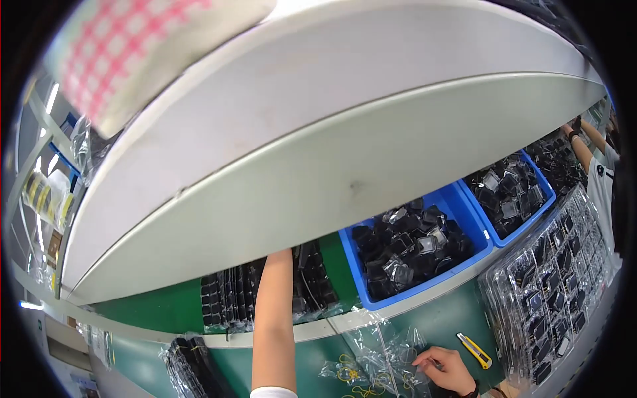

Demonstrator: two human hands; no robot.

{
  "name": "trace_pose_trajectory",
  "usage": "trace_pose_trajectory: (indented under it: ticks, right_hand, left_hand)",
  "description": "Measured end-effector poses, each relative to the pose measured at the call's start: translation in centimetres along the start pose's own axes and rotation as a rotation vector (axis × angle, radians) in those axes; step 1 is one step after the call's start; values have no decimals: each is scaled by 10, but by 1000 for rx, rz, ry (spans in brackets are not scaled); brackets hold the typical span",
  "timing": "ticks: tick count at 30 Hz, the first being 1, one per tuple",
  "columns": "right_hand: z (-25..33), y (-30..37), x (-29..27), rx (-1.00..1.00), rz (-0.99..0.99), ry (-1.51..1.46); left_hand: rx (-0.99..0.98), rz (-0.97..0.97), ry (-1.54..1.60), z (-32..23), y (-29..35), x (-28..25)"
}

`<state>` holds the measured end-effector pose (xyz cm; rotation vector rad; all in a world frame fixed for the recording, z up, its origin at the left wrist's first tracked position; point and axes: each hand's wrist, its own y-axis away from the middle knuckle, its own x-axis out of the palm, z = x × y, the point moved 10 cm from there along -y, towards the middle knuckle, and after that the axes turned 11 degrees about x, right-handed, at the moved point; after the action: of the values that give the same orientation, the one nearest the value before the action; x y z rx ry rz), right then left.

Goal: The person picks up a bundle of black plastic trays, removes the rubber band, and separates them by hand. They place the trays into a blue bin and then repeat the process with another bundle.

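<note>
My left forearm (273, 331) reaches forward from the lower edge, over rows of black pieces in stacked trays (229, 298). Its hand is hidden behind the overhanging pale shelf panel, so what it touches cannot be seen. At the lower right, my right hand (446, 369) is loosely bent with its fingers apart, and nothing shows in its grip. It lies beside crumpled clear plastic bags (371, 338) on the green bench top. Several yellow rubber bands (348, 373) are scattered among the bags. To the right of this hand lies a yellow utility knife (475, 351).
The wide pale shelf (352, 159) hangs over the bench. Two blue bins, a nearer blue bin (424, 297) and a farther blue bin (541, 176), hold black pieces. Stacked clear blister trays (557, 292) stand at the right. Another person's arm (582, 151) shows at the far right.
</note>
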<state>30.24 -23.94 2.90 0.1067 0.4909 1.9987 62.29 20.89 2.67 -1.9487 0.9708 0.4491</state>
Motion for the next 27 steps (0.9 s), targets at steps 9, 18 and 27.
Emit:
trace_pose_trajectory:
  ticks: [9,18,27]
  right_hand:
    - [9,14,-11,-333,-216,-27]
    - [43,42,-3,-366,-319,531]
    - [56,85,35,-478,-302,534]
  left_hand:
    - [81,100,644,-204,109,-136]
    - [85,-263,230,-262,336,-403]
    - [-770,-40,-692,-59,509,-469]
